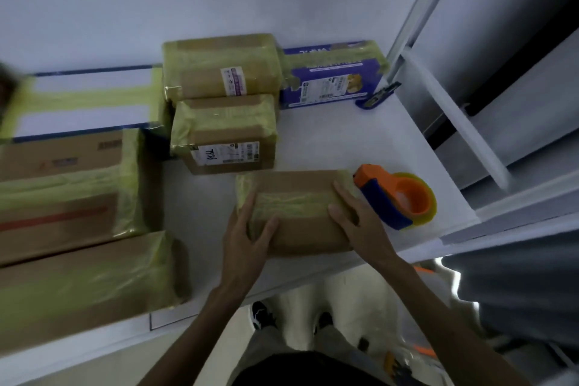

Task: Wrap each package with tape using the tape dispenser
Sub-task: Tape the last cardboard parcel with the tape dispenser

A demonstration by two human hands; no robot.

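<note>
Cardboard package [297,194], banded with yellowish tape, held between both hands near the front edge of the counter [329,141].

The left hand [247,229] is laid against the package's left end, fingers straight and thumb spread over the top. The right hand [354,216] is pressed flat on the right end, fingers straight. The orange and blue tape dispenser [404,197] is set down just beside the right hand, toward the counter's right edge. Other taped packages [224,131] are ranged behind and to the left.
</note>
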